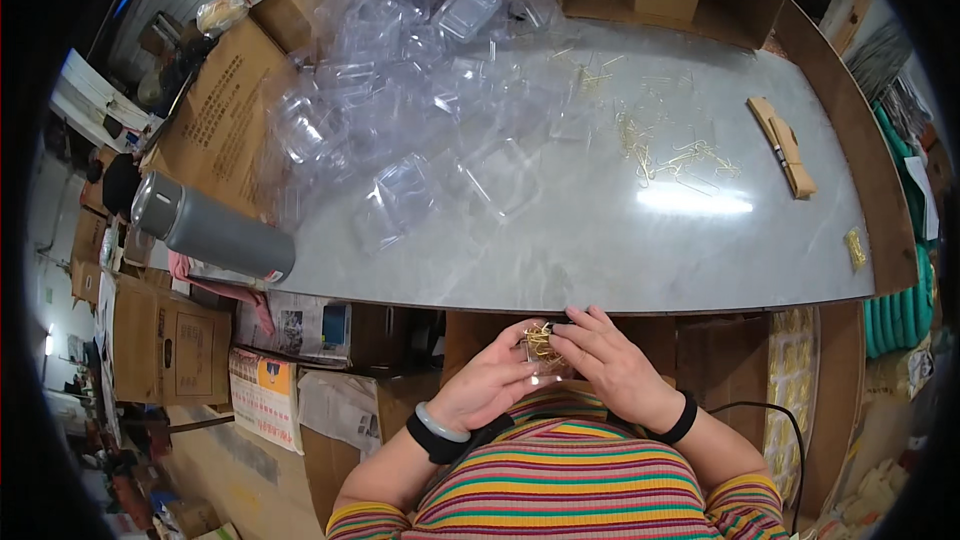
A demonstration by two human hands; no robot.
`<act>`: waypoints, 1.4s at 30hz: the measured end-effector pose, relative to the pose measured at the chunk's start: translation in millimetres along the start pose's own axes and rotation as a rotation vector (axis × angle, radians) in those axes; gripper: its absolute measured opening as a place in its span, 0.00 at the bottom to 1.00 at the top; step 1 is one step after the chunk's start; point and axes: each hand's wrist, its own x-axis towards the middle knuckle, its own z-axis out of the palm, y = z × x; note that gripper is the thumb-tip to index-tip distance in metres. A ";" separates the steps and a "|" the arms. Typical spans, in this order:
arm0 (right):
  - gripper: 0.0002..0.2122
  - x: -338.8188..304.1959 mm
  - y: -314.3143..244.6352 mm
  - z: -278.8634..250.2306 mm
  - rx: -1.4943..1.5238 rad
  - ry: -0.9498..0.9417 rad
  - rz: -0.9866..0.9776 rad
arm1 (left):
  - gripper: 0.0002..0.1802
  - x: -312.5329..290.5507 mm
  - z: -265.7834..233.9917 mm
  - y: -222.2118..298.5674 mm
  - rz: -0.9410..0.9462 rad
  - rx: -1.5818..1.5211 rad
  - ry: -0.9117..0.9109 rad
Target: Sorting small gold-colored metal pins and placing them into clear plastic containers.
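Holding the small clear box (pixel 541 358) in your left hand (pixel 492 380), keep that grip firm. Your right hand (pixel 612 365), fingertips pinched at nine o'clock, should tuck the gold clips (pixel 540 340) fully inside.

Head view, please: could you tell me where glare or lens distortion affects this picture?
In the head view, a bright strip of lamp glare lies on the glossy grey tabletop; the fisheye bends its near edge and blackens the corners; the heap of clear plastic clamshell boxes glints; both hands appear reasonably sharp.
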 end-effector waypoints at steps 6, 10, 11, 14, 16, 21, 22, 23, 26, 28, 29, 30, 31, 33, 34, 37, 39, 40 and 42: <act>0.21 3.4 -5.4 -6.4 0.175 0.164 0.012 | 0.32 -15.0 26.1 10.3 0.122 0.324 -0.087; 0.19 32.5 12.7 -29.9 0.103 0.328 0.075 | 0.32 27.4 38.7 27.7 0.363 0.703 -0.061; 0.18 35.8 22.2 -26.6 0.089 0.354 0.091 | 0.32 41.8 34.6 30.6 0.407 0.864 0.006; 0.17 38.6 42.5 -19.8 0.038 0.403 0.140 | 0.33 63.8 37.3 33.5 0.714 1.549 0.254; 0.16 39.3 46.3 -19.6 -0.010 0.400 0.142 | 0.36 64.0 48.9 34.2 0.923 1.880 0.378; 0.21 39.4 42.6 -27.7 0.176 0.330 0.186 | 0.38 74.4 34.6 27.7 0.911 1.991 0.267; 0.22 40.5 39.8 -32.4 0.276 0.328 0.194 | 0.39 74.5 35.6 26.5 0.902 1.970 0.278; 0.23 40.2 39.1 -35.4 0.374 0.327 0.203 | 0.39 75.1 35.9 24.4 0.892 1.948 0.286; 0.27 33.8 46.0 -41.3 0.407 0.313 0.143 | 0.39 76.4 33.3 22.5 0.929 1.876 0.269; 0.28 28.6 42.1 -50.4 0.342 0.330 0.205 | 0.38 73.6 36.4 26.0 0.934 1.783 0.224; 0.28 25.6 41.5 -53.2 0.311 0.337 0.237 | 0.37 71.3 38.6 28.0 0.933 1.736 0.203; 0.28 21.2 43.8 -54.1 0.238 0.332 0.267 | 0.35 70.5 41.2 31.3 0.936 1.780 0.177; 0.28 16.2 46.6 -54.9 0.165 0.325 0.296 | 0.34 71.0 44.3 35.8 0.938 1.823 0.151; 0.26 11.6 49.2 -52.8 0.085 0.327 0.317 | 0.32 72.5 44.8 39.9 0.941 1.840 0.101; 0.24 10.4 52.1 -49.2 0.075 0.334 0.310 | 0.31 75.1 41.4 39.9 0.942 1.810 0.077; 0.19 12.5 53.9 -45.2 0.074 0.415 0.345 | 0.29 85.0 31.9 40.7 0.944 1.717 -0.033; 0.17 13.6 53.1 -42.1 0.098 0.458 0.398 | 0.29 84.6 33.6 42.6 0.949 1.682 -0.092; 0.16 13.1 52.3 -41.4 0.113 0.466 0.433 | 0.29 81.9 37.2 43.7 0.956 1.674 -0.115; 0.14 14.6 50.6 -38.5 0.079 0.490 0.450 | 0.28 80.8 39.3 44.1 0.978 1.673 -0.107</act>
